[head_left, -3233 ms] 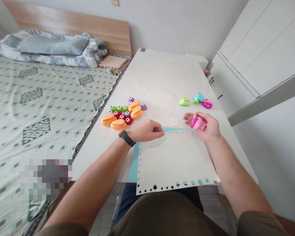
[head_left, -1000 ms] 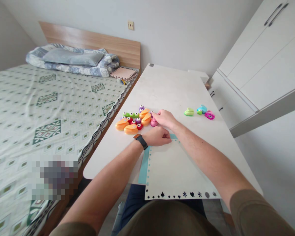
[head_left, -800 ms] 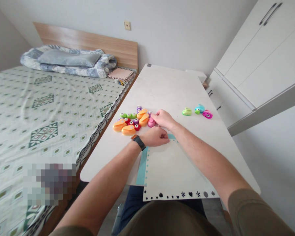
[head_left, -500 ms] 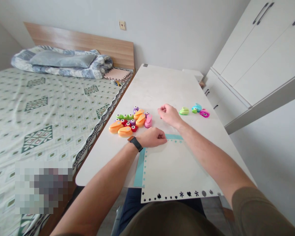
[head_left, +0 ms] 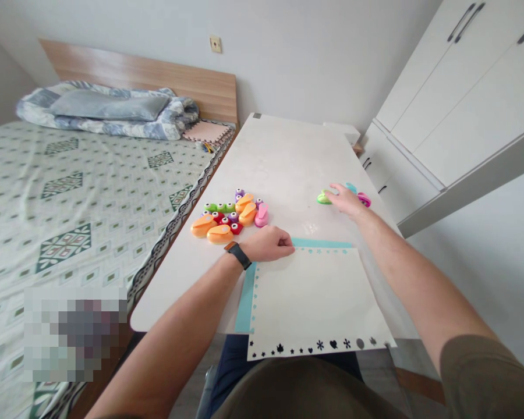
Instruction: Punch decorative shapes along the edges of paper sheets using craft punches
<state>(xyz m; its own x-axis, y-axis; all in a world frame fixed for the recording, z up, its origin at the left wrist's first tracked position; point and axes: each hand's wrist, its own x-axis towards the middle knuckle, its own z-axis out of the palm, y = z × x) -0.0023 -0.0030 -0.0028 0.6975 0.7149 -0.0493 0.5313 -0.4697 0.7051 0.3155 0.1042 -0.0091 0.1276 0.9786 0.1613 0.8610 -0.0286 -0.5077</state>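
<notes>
My left hand (head_left: pixel 268 244) lies curled on the white table at the top left corner of a cream paper sheet (head_left: pixel 314 297), its fingertips on the sheet's edge. The sheet has a border of small punched shapes and lies on a light blue sheet (head_left: pixel 245 308). My right hand (head_left: pixel 344 199) is stretched out, fingers over a green craft punch (head_left: pixel 324 198), beside a teal punch (head_left: pixel 350 187) and a magenta punch (head_left: pixel 364 200), both partly hidden. A pink craft punch (head_left: pixel 262 215) stands at the edge of a cluster of orange punches (head_left: pixel 218 234) and smaller multicoloured punches (head_left: pixel 220 207).
White paper bits (head_left: pixel 310 228) lie on the table (head_left: pixel 283 154) near the sheet's top edge. The table's left side runs along a patterned bed (head_left: pixel 91 192). White wardrobe doors (head_left: pixel 463 105) stand beyond its right side.
The pink punch left my right hand and now stands by the orange punches. My right hand has moved right to the green punch. My left hand has stayed at the sheet's corner.
</notes>
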